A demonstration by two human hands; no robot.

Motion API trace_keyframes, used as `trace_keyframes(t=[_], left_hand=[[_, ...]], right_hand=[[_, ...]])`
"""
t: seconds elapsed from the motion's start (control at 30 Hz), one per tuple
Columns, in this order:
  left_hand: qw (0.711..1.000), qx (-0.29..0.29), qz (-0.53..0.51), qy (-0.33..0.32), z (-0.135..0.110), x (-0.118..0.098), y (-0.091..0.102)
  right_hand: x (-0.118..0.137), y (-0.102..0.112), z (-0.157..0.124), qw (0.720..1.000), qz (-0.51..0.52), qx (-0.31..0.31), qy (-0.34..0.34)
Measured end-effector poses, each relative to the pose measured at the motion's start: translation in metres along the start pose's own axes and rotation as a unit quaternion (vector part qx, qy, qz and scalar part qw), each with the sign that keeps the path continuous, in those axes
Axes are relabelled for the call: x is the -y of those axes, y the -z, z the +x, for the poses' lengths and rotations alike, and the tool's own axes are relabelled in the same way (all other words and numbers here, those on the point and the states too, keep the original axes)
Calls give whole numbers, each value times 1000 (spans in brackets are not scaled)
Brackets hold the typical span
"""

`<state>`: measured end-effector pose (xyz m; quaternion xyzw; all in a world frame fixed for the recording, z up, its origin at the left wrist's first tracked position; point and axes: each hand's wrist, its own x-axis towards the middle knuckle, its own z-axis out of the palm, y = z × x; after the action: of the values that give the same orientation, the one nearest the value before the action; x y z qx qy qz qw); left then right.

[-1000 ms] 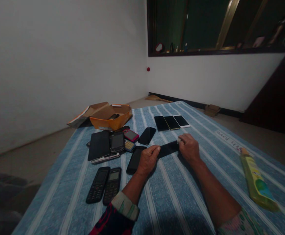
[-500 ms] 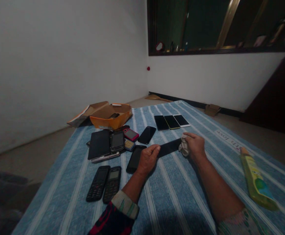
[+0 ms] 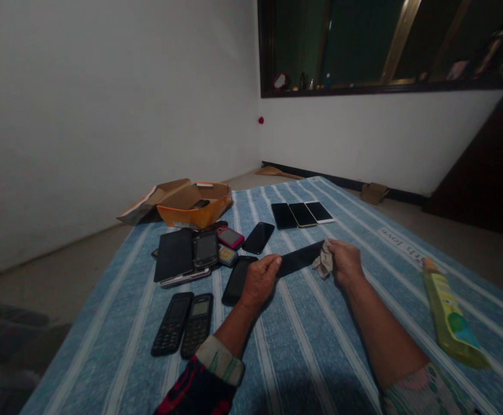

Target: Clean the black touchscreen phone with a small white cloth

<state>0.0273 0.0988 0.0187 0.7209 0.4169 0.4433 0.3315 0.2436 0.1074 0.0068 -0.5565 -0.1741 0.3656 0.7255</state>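
My left hand (image 3: 260, 279) grips one end of a dark smartphone (image 3: 300, 259), thumb on top, holding it tilted above the striped cloth. At its other end my right hand (image 3: 345, 262) is closed on a crumpled pale cloth (image 3: 324, 262), which touches the phone's edge. Just left of my left hand lies a black touchscreen phone (image 3: 237, 280), partly hidden by the hand. Beyond it rests another black smartphone (image 3: 259, 237). Three smartphones lie side by side farther back, the nearest to the left being a black one (image 3: 284, 216) and the rightmost a white-framed one (image 3: 319, 212).
Two keypad phones (image 3: 172, 324) lie at front left. Behind them is a pile with a black tablet-like device (image 3: 174, 255) and a pink phone (image 3: 231, 237). An open orange box (image 3: 195, 213) stands at the back. A yellow-green bottle (image 3: 453, 317) lies at right on the striped cloth covering (image 3: 303, 346).
My right hand and the pale cloth have shifted slightly at the phone's far end; the cloth now hangs lower and more of the phone shows. My left hand keeps its grip.
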Motion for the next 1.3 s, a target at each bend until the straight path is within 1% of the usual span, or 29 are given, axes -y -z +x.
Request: trace_keyframes(t=[0.13,0.2,0.27,0.47,0.53,0.63,0.7,0.73,0.87,0.97,1.03,1.17,1.23,1.3], left_hand=[[1000,-3,-1,2,0,-1,0],[1000,-5,0,2,0,-2,0],[1000,-7,0,1,0,-3,0],[1000,-4,3,-2,-1,-3,0],[1000,-2,6,-2,-1,-4,1],[1000,0,8,-2,-1,-3,1],[1000,0,9,-1,0,-3,1],[1000,-1,9,0,0,-3,0],[1000,-1,11,1,-1,-3,0],[1000,-2,10,-2,-1,-4,1],[1000,-3,10,-4,-1,-4,1],[1000,-4,9,-3,0,-4,1],[1000,-5,8,-2,0,-3,0],[1000,-5,6,0,0,-3,0]], right_hand=[[3,-3,-1,997,-43,3,63],[2,-3,-1,995,-60,5,83],[-1,-1,2,995,-65,8,78],[-12,7,10,994,-99,22,36],[-10,7,8,993,-109,21,51],[-4,5,2,983,-145,7,114],[-2,5,0,977,-164,3,138],[-2,5,0,977,-167,4,135],[-9,8,5,983,-158,16,92],[-12,9,7,985,-150,25,81],[-10,8,5,983,-156,20,90],[-2,5,-2,975,-173,-5,141],[0,5,-4,971,-180,0,156],[-1,7,-3,971,-189,14,149]])
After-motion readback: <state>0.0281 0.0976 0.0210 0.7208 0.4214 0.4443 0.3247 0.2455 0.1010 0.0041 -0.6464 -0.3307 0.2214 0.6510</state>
